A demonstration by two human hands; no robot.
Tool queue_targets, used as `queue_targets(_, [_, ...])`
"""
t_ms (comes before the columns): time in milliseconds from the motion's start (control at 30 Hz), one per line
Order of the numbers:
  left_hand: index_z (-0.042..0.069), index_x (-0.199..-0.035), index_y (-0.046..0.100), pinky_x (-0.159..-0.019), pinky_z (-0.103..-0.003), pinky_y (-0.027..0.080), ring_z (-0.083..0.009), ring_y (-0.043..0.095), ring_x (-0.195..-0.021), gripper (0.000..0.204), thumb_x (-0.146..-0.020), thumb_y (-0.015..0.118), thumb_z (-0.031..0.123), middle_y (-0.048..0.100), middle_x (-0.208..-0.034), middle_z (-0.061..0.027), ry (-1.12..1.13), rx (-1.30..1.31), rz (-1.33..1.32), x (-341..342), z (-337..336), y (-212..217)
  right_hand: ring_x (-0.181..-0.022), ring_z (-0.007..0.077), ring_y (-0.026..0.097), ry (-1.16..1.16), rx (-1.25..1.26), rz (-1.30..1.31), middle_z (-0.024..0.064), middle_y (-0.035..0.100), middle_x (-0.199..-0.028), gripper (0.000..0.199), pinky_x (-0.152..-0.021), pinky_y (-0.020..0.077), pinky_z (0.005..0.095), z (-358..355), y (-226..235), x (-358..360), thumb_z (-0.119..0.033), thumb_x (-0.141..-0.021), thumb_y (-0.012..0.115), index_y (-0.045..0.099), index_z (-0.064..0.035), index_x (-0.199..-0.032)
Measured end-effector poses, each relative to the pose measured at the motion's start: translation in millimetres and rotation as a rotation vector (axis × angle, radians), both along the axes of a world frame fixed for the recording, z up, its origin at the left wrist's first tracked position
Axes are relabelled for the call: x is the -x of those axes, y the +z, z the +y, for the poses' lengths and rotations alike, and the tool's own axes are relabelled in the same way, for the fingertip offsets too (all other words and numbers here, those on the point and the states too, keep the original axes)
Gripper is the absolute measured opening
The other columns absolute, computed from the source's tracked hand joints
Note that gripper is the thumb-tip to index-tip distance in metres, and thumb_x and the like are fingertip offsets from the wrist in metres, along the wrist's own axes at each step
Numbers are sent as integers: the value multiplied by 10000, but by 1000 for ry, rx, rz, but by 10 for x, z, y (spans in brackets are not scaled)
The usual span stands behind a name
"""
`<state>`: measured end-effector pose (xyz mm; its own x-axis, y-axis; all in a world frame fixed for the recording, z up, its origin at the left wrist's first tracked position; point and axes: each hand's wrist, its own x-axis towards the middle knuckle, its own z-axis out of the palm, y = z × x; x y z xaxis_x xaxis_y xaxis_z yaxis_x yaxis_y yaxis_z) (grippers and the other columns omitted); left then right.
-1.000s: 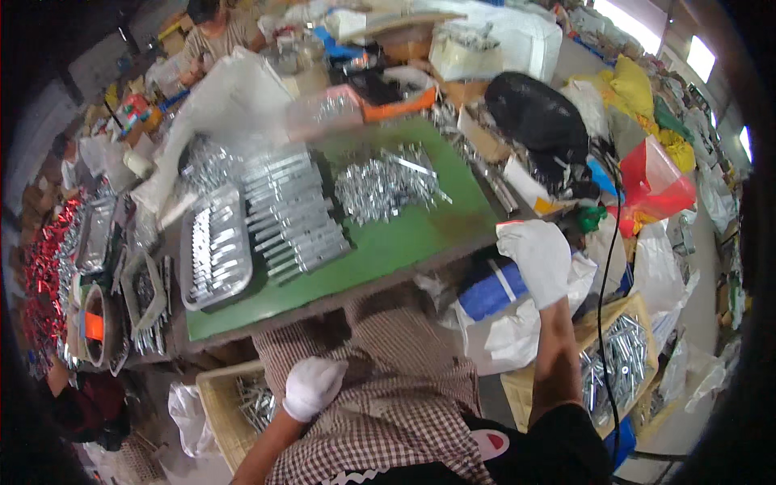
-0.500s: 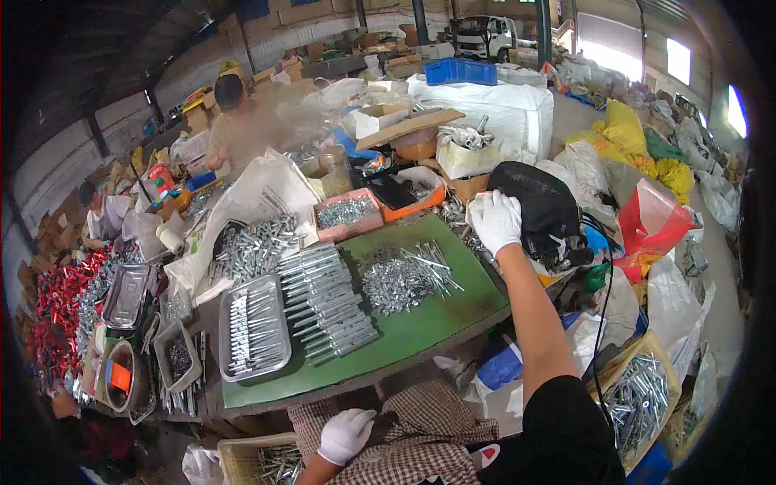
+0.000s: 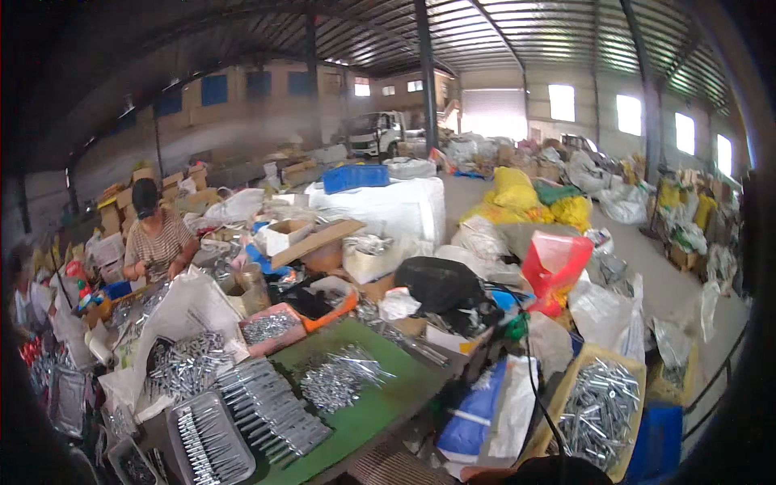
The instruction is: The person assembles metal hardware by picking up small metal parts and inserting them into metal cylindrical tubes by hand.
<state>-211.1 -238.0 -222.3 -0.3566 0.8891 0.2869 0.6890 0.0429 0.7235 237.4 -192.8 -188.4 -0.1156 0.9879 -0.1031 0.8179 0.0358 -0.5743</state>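
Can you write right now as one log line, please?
hands: out of view | green tabletop: metal pile, metal rods | beside rods: tray of metal pieces

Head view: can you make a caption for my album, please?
Shiny metal rods lined up beside a loose pile of metal bits on a green tabletop.

"Where is this scene set?"

"A large hall, its ribbed metal roof (image 3: 558, 40) carried on dark steel columns (image 3: 426, 89) well beyond the far edge of the green tabletop (image 3: 372, 420)."

"And the light?"

"Daylight glares through upright windows (image 3: 561, 103) in the pale wall (image 3: 540, 89), and at a shuttered doorway (image 3: 493, 109) at the back."

"What else stands out?"

"Grey floor (image 3: 659, 263) stretches past the tabletop's right edge, a white truck (image 3: 386, 136) stands far behind, and blue panels (image 3: 214, 90) punctuate the dim left-hand wall (image 3: 237, 90)."
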Motion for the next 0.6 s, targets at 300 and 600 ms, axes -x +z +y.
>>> queue_targets(300, [-11, -1235, 722, -979, -499, 530, -441, 677, -1091, 364, -1018, 596, 253, 731, -1171, -254, -49, 156, -128, 328, 1175, -784, -1170, 376, 665, -209, 222, 170, 219, 698, -1258, 442, -1027, 520, 494, 1005, -1536, 204, -369, -1016, 495, 697, -82, -1286])
queue_targets(600, [8, -1229, 723, -962, -489, 540, -414, 693, -1074, 322, -1013, 603, 213, 747, -1149, -221, -218, 197, -160, 671, 1177, -1054, -1188, 345, 665, -553, 337, 424, 222, 686, -1286, 430, -1019, 528, 470, 575, -1429, -782, -323, -973, 548, 682, -61, -1287])
